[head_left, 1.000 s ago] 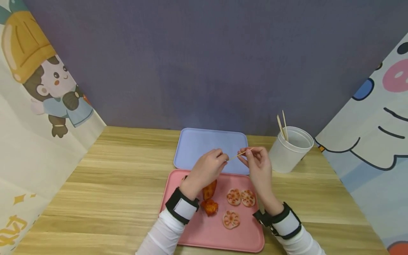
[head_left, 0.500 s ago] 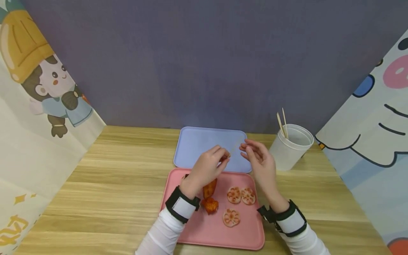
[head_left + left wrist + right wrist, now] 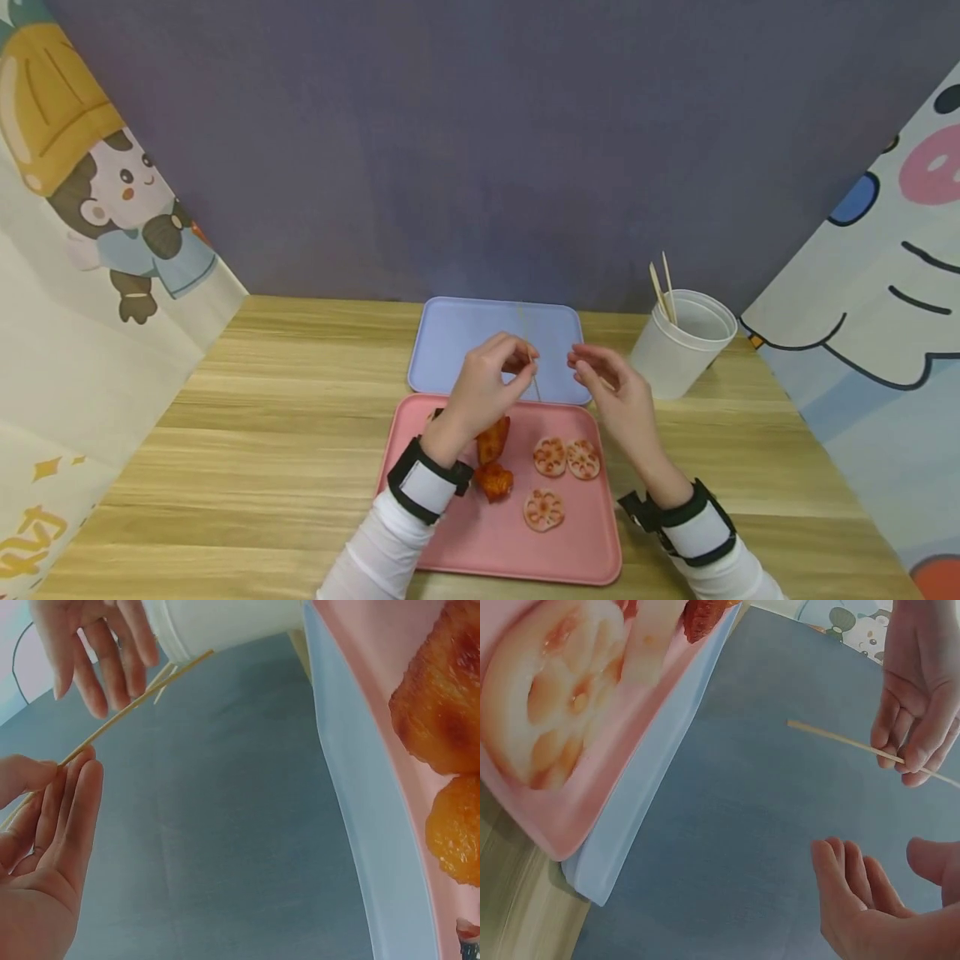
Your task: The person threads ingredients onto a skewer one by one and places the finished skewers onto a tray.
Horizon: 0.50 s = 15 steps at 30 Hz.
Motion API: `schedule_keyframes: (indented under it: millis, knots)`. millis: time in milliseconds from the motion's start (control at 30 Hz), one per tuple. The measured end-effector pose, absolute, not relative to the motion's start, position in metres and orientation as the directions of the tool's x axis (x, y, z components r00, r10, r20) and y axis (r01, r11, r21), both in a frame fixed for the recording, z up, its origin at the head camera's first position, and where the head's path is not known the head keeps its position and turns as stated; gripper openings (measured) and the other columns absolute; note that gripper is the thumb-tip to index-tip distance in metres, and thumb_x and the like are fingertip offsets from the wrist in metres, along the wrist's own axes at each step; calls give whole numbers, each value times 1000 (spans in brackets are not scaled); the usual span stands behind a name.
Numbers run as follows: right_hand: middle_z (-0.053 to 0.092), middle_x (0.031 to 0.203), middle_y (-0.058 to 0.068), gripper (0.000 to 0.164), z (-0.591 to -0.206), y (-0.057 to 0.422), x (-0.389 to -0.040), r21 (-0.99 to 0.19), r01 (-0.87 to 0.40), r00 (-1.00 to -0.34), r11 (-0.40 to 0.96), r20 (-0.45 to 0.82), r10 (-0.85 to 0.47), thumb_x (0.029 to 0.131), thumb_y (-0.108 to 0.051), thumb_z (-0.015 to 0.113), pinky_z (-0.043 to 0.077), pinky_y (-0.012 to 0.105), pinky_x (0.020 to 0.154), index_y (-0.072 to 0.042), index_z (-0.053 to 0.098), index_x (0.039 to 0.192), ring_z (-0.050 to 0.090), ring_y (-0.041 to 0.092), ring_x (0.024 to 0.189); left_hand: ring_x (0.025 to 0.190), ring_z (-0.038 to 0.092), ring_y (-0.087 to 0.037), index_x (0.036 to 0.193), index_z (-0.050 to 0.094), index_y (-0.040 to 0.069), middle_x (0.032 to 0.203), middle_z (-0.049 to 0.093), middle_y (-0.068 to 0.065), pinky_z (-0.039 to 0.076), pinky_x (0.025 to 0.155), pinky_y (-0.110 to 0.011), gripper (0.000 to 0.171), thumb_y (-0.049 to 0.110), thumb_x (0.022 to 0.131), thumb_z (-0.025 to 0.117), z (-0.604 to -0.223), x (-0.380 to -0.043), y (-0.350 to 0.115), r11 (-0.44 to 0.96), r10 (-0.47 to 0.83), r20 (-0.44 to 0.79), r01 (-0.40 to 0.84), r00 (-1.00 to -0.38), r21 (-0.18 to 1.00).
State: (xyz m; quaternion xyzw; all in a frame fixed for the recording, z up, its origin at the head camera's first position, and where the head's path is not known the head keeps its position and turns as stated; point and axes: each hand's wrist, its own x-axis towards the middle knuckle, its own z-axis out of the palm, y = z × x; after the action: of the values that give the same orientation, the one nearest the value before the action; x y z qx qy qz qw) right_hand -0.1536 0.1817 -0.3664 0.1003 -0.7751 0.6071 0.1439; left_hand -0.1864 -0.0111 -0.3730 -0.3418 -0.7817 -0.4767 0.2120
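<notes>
My left hand (image 3: 487,383) pinches a thin wooden skewer (image 3: 832,736) between thumb and fingers, over the seam between the two trays in the head view. One end of the skewer points away from me and the other toward the pink tray (image 3: 480,554). My right hand (image 3: 618,400) is held a little to the right, fingers loosely bent, with nothing in it. In the left wrist view the skewer (image 3: 127,709) slants up past the right hand's fingers. On the pink tray lie glazed orange-brown meat pieces (image 3: 494,482) and several sauced lotus root slices (image 3: 543,510).
A pale blue tray (image 3: 453,337) lies behind the pink one. To the right stands a white bucket (image 3: 671,362) with a few wooden sticks (image 3: 660,292) leaning in it. A dark grey panel (image 3: 480,150) rises at the back of the wooden table (image 3: 300,417).
The right hand has let go of the skewer and drawn off to the right. The skewer has turned in the left hand from sideways to pointing away from me.
</notes>
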Motion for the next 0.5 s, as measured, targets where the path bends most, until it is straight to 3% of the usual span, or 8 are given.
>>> schedule_keyframes:
  millis: [300,500]
  knots:
    - [66,114,17,30,-386,195,-158,-887,-337,-939,316,340,-48,94,-16,59,52,17,82,-2,61,120,65,9,99,81,68,-11,91,63,5,97,66,-8,54,71,-16,4,6,88,65,-370,-186,-11,211,295,651,712,-700,670]
    - [68,112,14,31,-393,199,-152,-882,-308,-951,357,293,-96,94,-19,59,53,18,82,-1,61,120,66,15,100,84,70,-13,94,65,3,97,67,-12,56,73,-22,7,7,89,65,-369,-184,-9,69,281,598,638,-750,767]
